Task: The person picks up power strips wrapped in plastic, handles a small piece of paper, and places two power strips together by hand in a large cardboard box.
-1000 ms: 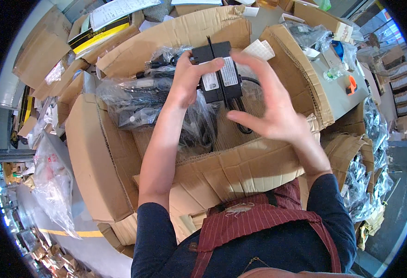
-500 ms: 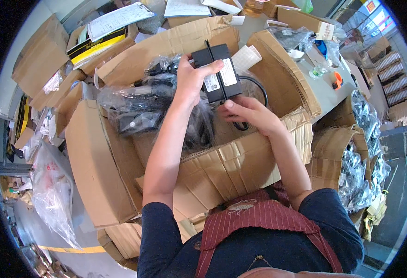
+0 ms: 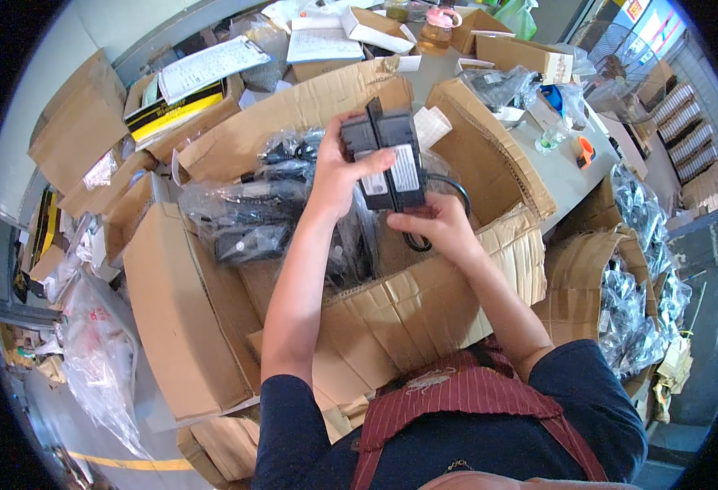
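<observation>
Over the box (image 3: pixel 408 306), we're two-handed now: right hand (image 3: pixel 442 227) has reached the brick (image 3: pixel 405 168) left hand (image 3: pixel 337 175) pinches; right's grip unclear.

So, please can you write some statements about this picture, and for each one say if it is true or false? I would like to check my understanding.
1. The left hand holds a black block with its thumb across the front. True.
2. The right hand is far from the block. False: it is close by the block's lower end.
3. The large cardboard box is closed. False: its flaps stand open.
4. Clear plastic wrapping lies inside the box, left of the block. True.
5. The orange object is on the picture's left side. False: it is on the right, on the grey table.
</observation>
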Action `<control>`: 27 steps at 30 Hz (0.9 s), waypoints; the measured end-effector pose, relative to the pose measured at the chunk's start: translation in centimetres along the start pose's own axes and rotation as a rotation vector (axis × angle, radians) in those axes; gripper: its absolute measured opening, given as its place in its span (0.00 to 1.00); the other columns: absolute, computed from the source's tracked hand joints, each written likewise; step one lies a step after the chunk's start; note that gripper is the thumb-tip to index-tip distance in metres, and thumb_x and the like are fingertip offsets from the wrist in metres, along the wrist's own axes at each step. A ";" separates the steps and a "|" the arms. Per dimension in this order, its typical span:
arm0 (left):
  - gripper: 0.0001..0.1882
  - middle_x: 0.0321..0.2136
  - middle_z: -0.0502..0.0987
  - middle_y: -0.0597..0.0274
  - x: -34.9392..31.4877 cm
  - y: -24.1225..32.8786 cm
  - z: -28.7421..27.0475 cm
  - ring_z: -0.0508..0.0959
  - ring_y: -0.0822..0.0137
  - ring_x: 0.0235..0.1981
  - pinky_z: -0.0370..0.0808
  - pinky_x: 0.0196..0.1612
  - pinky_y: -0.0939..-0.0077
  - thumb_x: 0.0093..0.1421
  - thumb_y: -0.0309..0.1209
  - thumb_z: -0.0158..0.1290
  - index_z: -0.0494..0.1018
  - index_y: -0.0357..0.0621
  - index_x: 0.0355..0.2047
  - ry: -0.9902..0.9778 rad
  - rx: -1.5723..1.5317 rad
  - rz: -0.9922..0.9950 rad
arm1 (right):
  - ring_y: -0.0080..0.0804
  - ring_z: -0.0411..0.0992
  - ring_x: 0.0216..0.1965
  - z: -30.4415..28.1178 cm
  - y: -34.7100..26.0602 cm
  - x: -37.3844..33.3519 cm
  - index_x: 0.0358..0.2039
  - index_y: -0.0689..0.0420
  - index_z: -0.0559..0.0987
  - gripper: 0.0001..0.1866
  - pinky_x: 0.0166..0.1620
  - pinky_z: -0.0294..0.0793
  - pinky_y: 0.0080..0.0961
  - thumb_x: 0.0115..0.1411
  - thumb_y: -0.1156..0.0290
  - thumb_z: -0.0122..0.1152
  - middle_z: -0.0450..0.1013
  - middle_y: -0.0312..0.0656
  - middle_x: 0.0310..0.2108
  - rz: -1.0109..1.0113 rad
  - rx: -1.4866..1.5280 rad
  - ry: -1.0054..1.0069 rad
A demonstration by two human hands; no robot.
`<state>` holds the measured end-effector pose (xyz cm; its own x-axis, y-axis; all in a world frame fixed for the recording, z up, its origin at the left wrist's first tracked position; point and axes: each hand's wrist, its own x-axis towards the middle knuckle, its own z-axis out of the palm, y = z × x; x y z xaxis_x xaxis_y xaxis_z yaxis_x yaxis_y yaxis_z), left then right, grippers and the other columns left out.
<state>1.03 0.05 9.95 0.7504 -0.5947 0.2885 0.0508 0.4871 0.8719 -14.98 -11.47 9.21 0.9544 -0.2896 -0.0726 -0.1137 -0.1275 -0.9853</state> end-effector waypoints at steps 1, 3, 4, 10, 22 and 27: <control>0.39 0.42 0.76 0.59 -0.2 0.8 0.4 0.77 0.66 0.44 0.73 0.51 0.71 0.41 0.22 0.71 0.64 0.37 0.54 -0.036 -0.054 -0.018 | 0.22 0.76 0.38 0.1 0.0 -0.3 0.42 0.69 0.80 0.18 0.45 0.76 0.23 0.54 0.71 0.72 0.80 0.40 0.37 -0.033 0.032 0.044; 0.43 0.45 0.77 0.58 -0.3 0.7 0.2 0.77 0.66 0.46 0.71 0.54 0.70 0.40 0.21 0.71 0.64 0.36 0.57 -0.079 -0.097 -0.022 | 0.20 0.76 0.35 0.6 0.6 -0.8 0.42 0.68 0.80 0.19 0.41 0.77 0.23 0.53 0.70 0.73 0.80 0.39 0.35 -0.109 0.020 0.136; 0.44 0.46 0.77 0.58 -0.6 1.2 0.2 0.77 0.66 0.47 0.71 0.54 0.70 0.39 0.21 0.72 0.65 0.36 0.58 -0.096 -0.099 -0.012 | 0.20 0.76 0.34 0.8 1.8 -0.7 0.40 0.67 0.80 0.19 0.39 0.77 0.24 0.53 0.68 0.73 0.80 0.40 0.33 -0.161 -0.066 0.161; 0.51 0.47 0.77 0.57 -1.0 1.9 -1.2 0.78 0.64 0.48 0.71 0.55 0.70 0.24 0.26 0.78 0.69 0.32 0.54 -0.153 -0.116 -0.058 | 0.36 0.78 0.31 1.5 -1.0 -2.3 0.40 0.64 0.80 0.23 0.36 0.77 0.29 0.51 0.60 0.73 0.78 0.49 0.31 0.004 -0.417 0.126; 0.31 0.38 0.75 0.52 -1.0 -0.4 -1.4 0.76 0.52 0.41 0.73 0.50 0.53 0.46 0.40 0.69 0.69 0.38 0.45 -0.402 -0.297 0.031 | 0.50 0.78 0.37 0.9 1.9 -2.3 0.55 0.63 0.69 0.37 0.39 0.79 0.36 0.46 0.65 0.75 0.76 0.54 0.39 -0.311 -0.291 0.205; 0.32 0.43 0.74 0.54 0.6 0.5 -2.4 0.75 0.51 0.47 0.69 0.56 0.50 0.45 0.28 0.72 0.67 0.44 0.48 -0.621 -0.423 -0.075 | 0.50 0.78 0.38 0.2 2.0 -2.2 0.55 0.70 0.67 0.41 0.40 0.79 0.34 0.44 0.65 0.74 0.74 0.59 0.44 -0.396 -0.301 0.144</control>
<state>3.03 1.48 9.60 0.2322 -0.8263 0.5132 0.4301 0.5604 0.7078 -17.24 -10.88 7.36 0.8951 -0.2887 0.3397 0.1539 -0.5150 -0.8433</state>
